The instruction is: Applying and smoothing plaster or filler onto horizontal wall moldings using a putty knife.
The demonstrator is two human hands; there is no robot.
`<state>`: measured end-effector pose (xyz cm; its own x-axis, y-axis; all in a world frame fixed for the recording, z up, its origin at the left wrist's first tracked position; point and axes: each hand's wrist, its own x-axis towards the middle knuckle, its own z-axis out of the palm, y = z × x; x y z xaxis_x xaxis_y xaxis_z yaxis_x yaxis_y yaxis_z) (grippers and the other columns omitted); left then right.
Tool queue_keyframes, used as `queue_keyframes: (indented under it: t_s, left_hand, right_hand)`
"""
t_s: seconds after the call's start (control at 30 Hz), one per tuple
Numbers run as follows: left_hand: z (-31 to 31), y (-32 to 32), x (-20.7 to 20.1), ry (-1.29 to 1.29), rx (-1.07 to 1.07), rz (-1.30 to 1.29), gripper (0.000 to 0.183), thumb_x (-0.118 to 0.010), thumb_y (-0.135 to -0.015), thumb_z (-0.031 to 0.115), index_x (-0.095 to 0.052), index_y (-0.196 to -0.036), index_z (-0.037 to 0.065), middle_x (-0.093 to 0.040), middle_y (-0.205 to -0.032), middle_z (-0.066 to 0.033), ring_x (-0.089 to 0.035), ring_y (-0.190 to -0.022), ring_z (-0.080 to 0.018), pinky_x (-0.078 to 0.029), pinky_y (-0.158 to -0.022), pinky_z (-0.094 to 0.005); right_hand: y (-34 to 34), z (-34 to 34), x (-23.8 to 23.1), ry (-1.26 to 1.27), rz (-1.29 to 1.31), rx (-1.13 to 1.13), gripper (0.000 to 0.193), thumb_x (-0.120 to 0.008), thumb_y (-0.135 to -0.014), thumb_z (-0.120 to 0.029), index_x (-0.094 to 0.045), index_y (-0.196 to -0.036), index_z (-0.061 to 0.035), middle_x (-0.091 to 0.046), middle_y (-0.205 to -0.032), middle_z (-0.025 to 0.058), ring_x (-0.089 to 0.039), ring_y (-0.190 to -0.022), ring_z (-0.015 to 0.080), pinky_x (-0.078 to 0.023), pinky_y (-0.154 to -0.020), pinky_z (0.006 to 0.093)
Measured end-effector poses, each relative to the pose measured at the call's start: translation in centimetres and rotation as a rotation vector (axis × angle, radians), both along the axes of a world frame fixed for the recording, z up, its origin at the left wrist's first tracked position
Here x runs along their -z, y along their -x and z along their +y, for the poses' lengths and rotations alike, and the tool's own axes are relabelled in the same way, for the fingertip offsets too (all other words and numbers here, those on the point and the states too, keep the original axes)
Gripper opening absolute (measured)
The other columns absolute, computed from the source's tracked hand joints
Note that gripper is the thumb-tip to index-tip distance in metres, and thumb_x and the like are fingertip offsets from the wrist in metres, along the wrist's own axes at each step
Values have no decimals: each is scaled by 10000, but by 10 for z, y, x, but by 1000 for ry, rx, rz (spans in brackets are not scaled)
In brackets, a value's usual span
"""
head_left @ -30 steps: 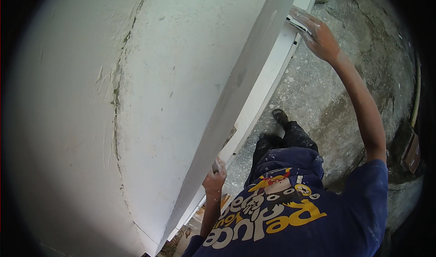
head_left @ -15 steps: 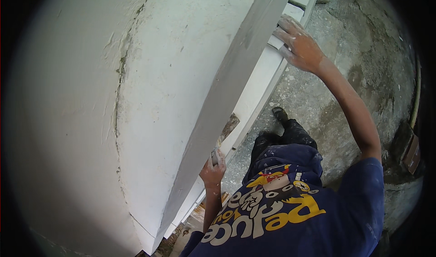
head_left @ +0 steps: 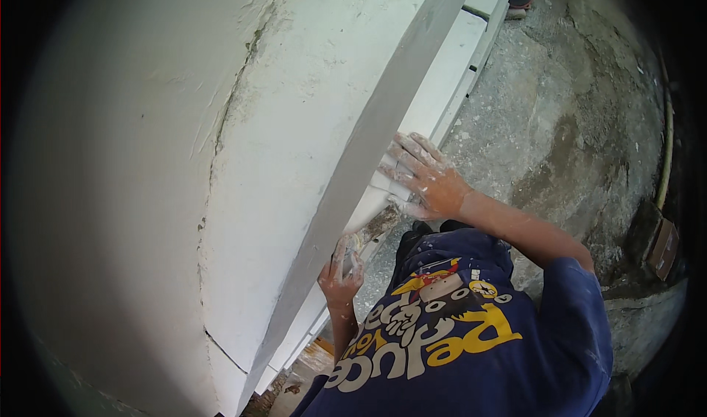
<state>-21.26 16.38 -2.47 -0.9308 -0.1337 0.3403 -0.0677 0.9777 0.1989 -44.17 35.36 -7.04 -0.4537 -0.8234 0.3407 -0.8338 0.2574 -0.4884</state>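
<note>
- Since the earlier frame: right grip (head_left: 431,183) has come down along the white ledge (head_left: 444,78), now near the left grip (head_left: 340,278); left has barely shifted.
- Right grip: fingers spread over a pale flat piece (head_left: 398,189), thumb at its near edge. I read that as grasping it.
- Left grip: my fingers are curled up by the ledge, something pale between them. Can't tell if it's held.
- Piece position: at the ledge, just beside the grey band (head_left: 368,137), near the rough patch (head_left: 381,224) that lies between my two grips.
- Risk: piece could snag if it meets that patch, cause being the broken edge.
- Risk: spread, dusty fingers could let it slip, cause being weak hold; it'd likely drop to the concrete floor (head_left: 523,107).
- Risk: grips could bump, given how near they are.
- Further out: wall (head_left: 317,71) has a long crack (head_left: 221,133); knocks could loosen flakes.
</note>
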Motion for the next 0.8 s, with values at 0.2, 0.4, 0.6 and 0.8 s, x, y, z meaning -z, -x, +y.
queue_keyframes:
  t_s: [0.2, 0.4, 0.6, 0.8]
  left_hand:
    - [-7, -9, -10, -54, -90, -4, 396, -688, -746, 44, -701, -1137, -18, -674, -1106, -162, -609, -1030, -386, -503, -941, -490]
    - [-35, -63, 0, 290, 2, 56, 396, -691, -751, 40, -701, -1143, -13, -685, -1126, -160, -627, -1036, -382, -505, -950, -479]
    - [-42, -98, -2, 220, -13, 92, 394, -694, -758, 53, -706, -1148, -6, -691, -1113, -153, -631, -1042, -373, -497, -966, -479]
    - [-54, -123, 12, -86, -85, 89, 375, -692, -766, 50, -708, -1138, 2, -699, -1101, -145, -638, -1041, -365, -499, -963, -469]
  right_hand:
    - [134, 39, 1, -48, 176, 472, 520, -656, -892, -390, -598, -1378, -213, -430, -1549, 55, -316, -1472, 287, -249, -1225, 485]
    - [-66, -28, 6, 12, -76, 128, 614, -675, -868, -441, -547, -1432, -233, -387, -1582, 36, -280, -1495, 298, -234, -1237, 487]
    - [47, 14, 2, -60, 130, 483, 538, -651, -887, -440, -611, -1376, -221, -413, -1565, 56, -315, -1470, 326, -269, -1224, 467]
    - [-82, -43, 5, 5, 25, 377, 493, -649, -905, -437, -636, -1349, -223, -443, -1545, 47, -310, -1476, 314, -280, -1222, 458]
